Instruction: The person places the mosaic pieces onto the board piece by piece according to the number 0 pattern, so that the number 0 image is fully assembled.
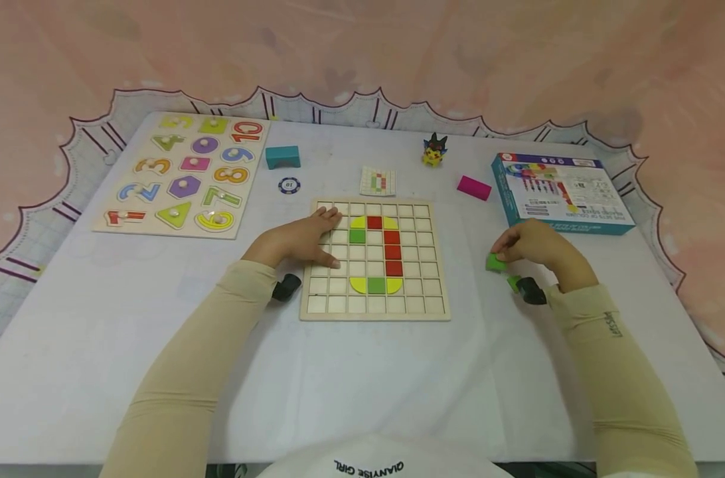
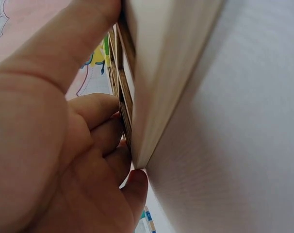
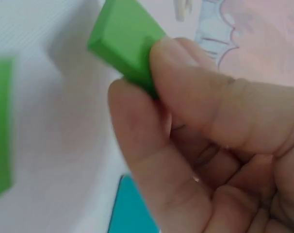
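A square wooden grid board lies mid-table, with red, green and yellow tiles set in some of its cells. My left hand rests on the board's left side, fingers spread over the cells; in the left wrist view its fingertips touch the board's edge. To the right of the board, my right hand pinches a green square tile between thumb and finger. A second green tile lies on the table close by, partly hidden by the wrist camera.
A number-and-shape puzzle board lies at the left. Behind the grid are a teal block, a poker chip, a pattern card and a small yellow figure. A magenta block and a teal-edged box sit at the right.
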Available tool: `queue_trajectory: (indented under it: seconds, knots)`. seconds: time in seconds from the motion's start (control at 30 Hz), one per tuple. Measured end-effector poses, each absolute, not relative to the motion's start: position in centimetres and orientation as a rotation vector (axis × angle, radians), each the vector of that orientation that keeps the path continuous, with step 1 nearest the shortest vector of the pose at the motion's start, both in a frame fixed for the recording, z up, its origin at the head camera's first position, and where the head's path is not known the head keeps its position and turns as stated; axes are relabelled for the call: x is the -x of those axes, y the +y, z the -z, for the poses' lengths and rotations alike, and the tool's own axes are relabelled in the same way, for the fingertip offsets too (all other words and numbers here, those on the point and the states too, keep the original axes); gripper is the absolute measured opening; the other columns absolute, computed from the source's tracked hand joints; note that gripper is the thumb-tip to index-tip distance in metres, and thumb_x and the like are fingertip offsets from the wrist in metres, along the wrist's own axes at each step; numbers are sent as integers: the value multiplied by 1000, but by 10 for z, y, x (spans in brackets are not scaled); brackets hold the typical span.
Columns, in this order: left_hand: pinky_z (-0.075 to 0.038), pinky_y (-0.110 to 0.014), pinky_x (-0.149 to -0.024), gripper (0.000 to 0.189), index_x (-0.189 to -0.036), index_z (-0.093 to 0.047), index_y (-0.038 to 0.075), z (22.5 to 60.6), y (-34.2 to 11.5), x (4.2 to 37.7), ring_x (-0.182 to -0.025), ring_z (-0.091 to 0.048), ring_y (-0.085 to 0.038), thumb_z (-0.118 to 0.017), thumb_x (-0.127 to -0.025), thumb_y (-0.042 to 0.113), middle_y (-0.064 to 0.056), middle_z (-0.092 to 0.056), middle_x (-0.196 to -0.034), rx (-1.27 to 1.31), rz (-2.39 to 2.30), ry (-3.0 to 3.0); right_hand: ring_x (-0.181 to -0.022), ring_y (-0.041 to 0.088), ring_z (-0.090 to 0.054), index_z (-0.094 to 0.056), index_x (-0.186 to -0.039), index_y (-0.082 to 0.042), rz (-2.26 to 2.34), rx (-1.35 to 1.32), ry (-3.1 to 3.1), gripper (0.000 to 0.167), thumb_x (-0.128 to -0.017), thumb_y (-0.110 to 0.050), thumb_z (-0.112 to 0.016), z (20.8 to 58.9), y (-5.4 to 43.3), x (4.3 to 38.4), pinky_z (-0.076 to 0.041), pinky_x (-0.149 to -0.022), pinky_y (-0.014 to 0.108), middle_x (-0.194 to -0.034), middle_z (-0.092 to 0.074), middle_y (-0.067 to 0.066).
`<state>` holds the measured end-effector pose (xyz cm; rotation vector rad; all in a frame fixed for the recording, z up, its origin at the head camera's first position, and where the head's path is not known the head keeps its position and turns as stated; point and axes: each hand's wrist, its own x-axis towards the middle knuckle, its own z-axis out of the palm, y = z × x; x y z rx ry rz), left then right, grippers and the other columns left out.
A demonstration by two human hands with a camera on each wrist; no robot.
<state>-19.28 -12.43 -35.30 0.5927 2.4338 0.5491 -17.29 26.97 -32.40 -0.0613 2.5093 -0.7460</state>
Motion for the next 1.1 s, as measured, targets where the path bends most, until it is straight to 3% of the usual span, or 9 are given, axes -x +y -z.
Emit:
queue_trajectory:
  seconds: [0.17, 0.37, 0.53, 0.83, 1.1]
  knots:
    - [-6, -46, -115, 99, -149, -9, 10, 355, -124, 192, -143, 8, -25, -72, -78, 36, -7, 1, -156, -584, -550, 2434, -97, 27, -53, -69, -102, -2, 819, 103, 2498, 21, -85, -13, -64, 324, 248, 181, -37, -94, 54, -110, -65, 16]
    - [-6, -46, -116, 99, -149, -8, 10, 355, -123, 191, -143, 8, -25, -72, -78, 36, -7, 1, -156, -578, -557, 2428, -87, 23, -57, -70, -98, -1, 872, 193, 2517, 18, -84, -10, -65, 320, 211, 188, -42, -88, 46, -101, -67, 12]
    - [-6, -46, -116, 98, -149, -10, 9, 355, -124, 191, -143, 7, -26, -73, -78, 35, -7, 0, -156, -581, -565, 2436, -91, 24, -52, -71, -97, -4, 896, 214, 2502, 15, -84, -8, -66, 316, 168, 191, -41, -89, 42, -101, -66, 11]
    - [-7, -45, -116, 98, -149, -10, 9, 357, -125, 193, -143, 7, -25, -72, -78, 37, -6, 0, -156, -605, -552, 2444, -79, 15, -54, -73, -88, -5, 881, 441, 2436, 9, -80, -7, -70, 329, 95, 200, -46, -72, 25, -87, -68, 5]
    - [-7, -45, -116, 98, -148, -11, 7, 355, -126, 192, -143, 7, -26, -72, -78, 37, -7, 0, -156, -617, -555, 2444, -77, 13, -57, -73, -91, -4, 858, 537, 2439, 11, -80, -8, -70, 343, 68, 206, -48, -71, 23, -90, -69, 6]
